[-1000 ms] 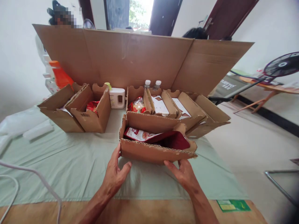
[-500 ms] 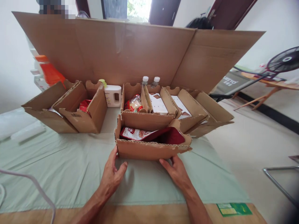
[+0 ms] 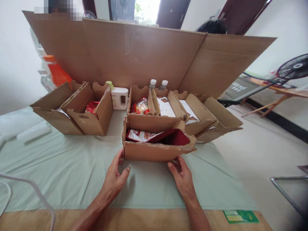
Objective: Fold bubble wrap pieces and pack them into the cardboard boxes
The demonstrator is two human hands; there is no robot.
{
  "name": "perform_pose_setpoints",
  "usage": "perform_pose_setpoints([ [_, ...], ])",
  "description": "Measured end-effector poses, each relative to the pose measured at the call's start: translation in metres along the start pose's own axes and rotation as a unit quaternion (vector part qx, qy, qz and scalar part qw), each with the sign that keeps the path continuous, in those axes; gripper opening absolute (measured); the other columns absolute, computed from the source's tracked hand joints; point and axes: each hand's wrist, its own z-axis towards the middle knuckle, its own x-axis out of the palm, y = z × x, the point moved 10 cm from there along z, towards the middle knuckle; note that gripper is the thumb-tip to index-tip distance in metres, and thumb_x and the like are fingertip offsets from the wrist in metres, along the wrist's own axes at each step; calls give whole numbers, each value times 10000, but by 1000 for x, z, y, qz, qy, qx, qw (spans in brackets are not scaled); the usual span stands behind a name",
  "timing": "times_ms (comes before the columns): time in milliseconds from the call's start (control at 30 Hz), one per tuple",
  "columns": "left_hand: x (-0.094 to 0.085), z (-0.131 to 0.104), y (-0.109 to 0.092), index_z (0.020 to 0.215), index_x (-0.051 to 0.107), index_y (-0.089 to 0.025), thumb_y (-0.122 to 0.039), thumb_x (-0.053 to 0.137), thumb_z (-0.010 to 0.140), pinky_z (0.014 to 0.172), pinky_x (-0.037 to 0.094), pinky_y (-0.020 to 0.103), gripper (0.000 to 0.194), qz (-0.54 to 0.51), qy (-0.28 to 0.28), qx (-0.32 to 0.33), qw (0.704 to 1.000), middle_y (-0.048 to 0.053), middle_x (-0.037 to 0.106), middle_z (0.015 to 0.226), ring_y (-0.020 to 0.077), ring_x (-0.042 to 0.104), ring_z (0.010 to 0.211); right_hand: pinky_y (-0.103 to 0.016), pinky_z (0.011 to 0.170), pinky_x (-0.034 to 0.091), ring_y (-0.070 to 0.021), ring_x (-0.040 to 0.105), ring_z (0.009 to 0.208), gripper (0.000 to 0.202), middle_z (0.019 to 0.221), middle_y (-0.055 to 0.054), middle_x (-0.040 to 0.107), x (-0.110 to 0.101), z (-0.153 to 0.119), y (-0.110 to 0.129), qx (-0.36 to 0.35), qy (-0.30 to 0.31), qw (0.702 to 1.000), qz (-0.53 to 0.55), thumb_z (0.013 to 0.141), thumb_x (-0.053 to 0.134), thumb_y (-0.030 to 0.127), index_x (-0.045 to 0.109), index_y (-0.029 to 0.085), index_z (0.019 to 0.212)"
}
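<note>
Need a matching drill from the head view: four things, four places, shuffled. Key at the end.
Things
1. Maroon-and-white pouch
2. White jug
3. Orange bottle
4. Left hand

Places
A. Behind the leftmost cardboard box
B. At the left end of the front cardboard box
C. Inside the front cardboard box
D. Just right of the box holding a red packet

Pairs: 1-C, 2-D, 3-A, 4-B
</note>
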Motion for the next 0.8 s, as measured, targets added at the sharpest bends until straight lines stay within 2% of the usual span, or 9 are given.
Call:
perform_pose_setpoints([
  [67,-15,-5,6,1500,445,-228,-368,626,868,1115,439,503,672,3,-8,-7,1000,152,548,1514,316,555,1354,-435,972,573,-283,703,1113,650,1331,-176,688,-11,-12,-9,8,-31,999,-26,872,641,637,591,168,1318],
  [167,-49,-13,12,1447,506,-217,-379,642,866,1111,444,505,619,21,-48,-9,999,153,575,1489,314,557,1352,-498,998,562,-307,692,1152,597,1368,-164,675,-20,-34,-18,-9,-51,993,-104,918,588,609,615,190,1342],
  [267,-90,-20,14,1391,567,-204,-395,645,849,1059,485,501,581,45,-101,-19,994,154,624,1434,311,614,1271,-601,1068,499,-362,623,1277,498,1373,-146,677,-5,-53,-10,-116,-27,973,-198,958,543,559,669,218,1299],
  [333,-118,-24,11,1363,600,-199,-407,637,835,993,526,491,568,70,-138,-26,988,155,656,1391,312,657,1198,-682,1085,452,-406,589,1314,466,1384,-156,669,19,-64,0,-197,-1,949,-246,963,533,537,702,221,1262],
  [400,-145,-26,7,1337,628,-195,-412,627,827,918,559,469,553,95,-174,-27,980,158,675,1359,312,687,1137,-701,1049,478,-425,603,1300,437,1405,-161,658,52,-74,12,-256,42,928,-268,963,548,496,715,227,1264],
  [500,-191,-24,2,1321,638,-191,-397,618,832,857,576,437,531,121,-232,-22,965,158,676,1351,302,701,1095,-601,989,580,-391,647,1273,409,1420,-124,660,117,-99,44,-326,167,897,-248,943,616,410,710,268,1315],
  [600,-242,-15,-1,1336,619,-186,-347,602,840,898,571,439,521,143,-292,-16,946,158,646,1383,301,678,1141,-505,1003,607,-340,669,1262,385,1380,-79,691,176,-130,78,-368,294,859,-203,931,651,333,722,308,1308],
  [667,-278,-4,-4,1337,610,-172,-287,593,835,975,547,459,515,165,-331,-12,929,164,619,1405,314,633,1228,-473,999,615,-323,683,1246,346,1343,-78,714,194,-138,94,-382,308,853,-177,938,643,297,741,293,1269],
  [800,-348,27,-11,1342,592,-129,-134,577,805,1180,389,515,537,214,-399,-20,891,191,569,1446,337,481,1413,-453,946,641,-309,736,1148,280,1264,-90,754,195,-121,92,-383,244,874,-170,958,604,258,766,256,1186],
])
